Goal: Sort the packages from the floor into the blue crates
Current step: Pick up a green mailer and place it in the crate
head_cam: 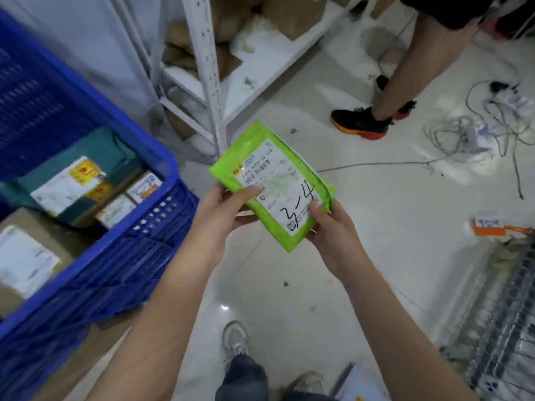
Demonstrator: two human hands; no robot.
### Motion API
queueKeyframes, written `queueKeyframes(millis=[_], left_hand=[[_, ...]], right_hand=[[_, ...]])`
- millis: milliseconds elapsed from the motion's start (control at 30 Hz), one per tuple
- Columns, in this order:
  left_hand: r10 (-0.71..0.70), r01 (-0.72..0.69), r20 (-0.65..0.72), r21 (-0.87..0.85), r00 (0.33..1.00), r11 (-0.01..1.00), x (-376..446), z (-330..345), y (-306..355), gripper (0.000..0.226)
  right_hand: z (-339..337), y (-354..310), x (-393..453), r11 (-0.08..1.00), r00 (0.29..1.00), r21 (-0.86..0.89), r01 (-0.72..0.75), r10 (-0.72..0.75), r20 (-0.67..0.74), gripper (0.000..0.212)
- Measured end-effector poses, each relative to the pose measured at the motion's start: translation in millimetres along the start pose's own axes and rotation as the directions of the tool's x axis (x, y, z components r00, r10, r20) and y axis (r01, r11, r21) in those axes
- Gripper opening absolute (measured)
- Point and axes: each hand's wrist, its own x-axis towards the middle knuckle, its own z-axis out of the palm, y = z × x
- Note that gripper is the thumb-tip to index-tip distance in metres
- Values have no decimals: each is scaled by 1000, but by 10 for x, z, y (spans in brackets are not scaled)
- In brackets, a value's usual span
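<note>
A bright green mailer package [270, 183] with a white label marked "3-4" is held above the floor in the middle of the view. My left hand [224, 211] grips its left edge, thumb on the label. My right hand [333, 231] grips its lower right corner, thumb on top. A blue crate [139, 224] stands at the left, just beside my left hand, and holds several boxes and a teal package with labels.
A white metal shelf rack [208, 82] with brown parcels stands behind the crate. Another person's legs and black-orange shoes [360, 123] are at the upper right. Tangled cables [474, 131] lie on the floor to the right. An orange package [489, 227] lies at the right edge.
</note>
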Motion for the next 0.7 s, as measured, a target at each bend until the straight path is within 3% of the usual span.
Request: queueKeyframes(millis=[100, 167, 267, 400, 533, 700], left_hand=[[50, -57, -158, -41, 986, 998, -281, -651, 497, 8], [75, -76, -183, -1, 980, 997, -427, -1030, 732, 10], [70, -48, -204, 110, 976, 993, -557, -1504, 890, 16], [38, 30, -354, 186, 934, 982, -540, -1935, 908, 18], [-48, 142, -506, 148, 861, 979, -334, -2207, 730, 16], [-206, 340, -625, 101, 753, 935, 122, -2440, 390, 17]], right_hand=[[642, -270, -52, 981, 993, -192, -3, 26, 115, 22], [998, -370, -31, 958, 982, -285, 19, 35, 184, 22], [1518, -398, 3, 912, 955, -405, 68, 59, 291, 17], [2145, -247, 171, 831, 940, -545, 112, 90, 330, 15], [2648, 67, 525, 664, 928, -723, 191, 118, 354, 16], [2998, 439, 1062, 437, 926, -881, 180, 227, 302, 31]])
